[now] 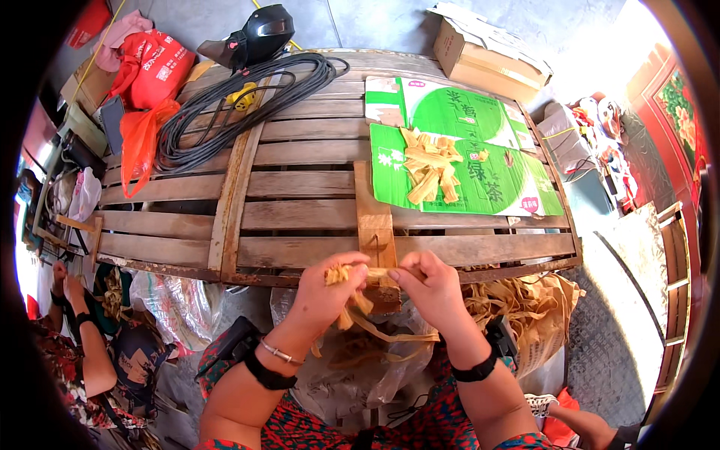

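Observation:
At the near edge of the slatted wooden table (304, 154), my left hand (328, 291) is closed around a bunch of tan, flat, dried-looking strips (339, 274). My right hand (433, 283) pinches the end of a strip that stretches across from the left hand. Both hands are just in front of a wooden block (377, 234) on a narrow board. Loose strip ends (375, 327) hang beneath my hands over a clear plastic bag (337, 382) at my lap. Beyond, a pile of folded tan strips (431, 166) lies on flattened green cardboard (480, 112).
A coiled dark cable (202, 124) and a black welding mask (259, 37) lie at the far left, near red bags (154, 67). A cardboard box (487, 56) stands far right. Right of me is a sack of strips (525, 311). Another person's hands (67, 285) show at left.

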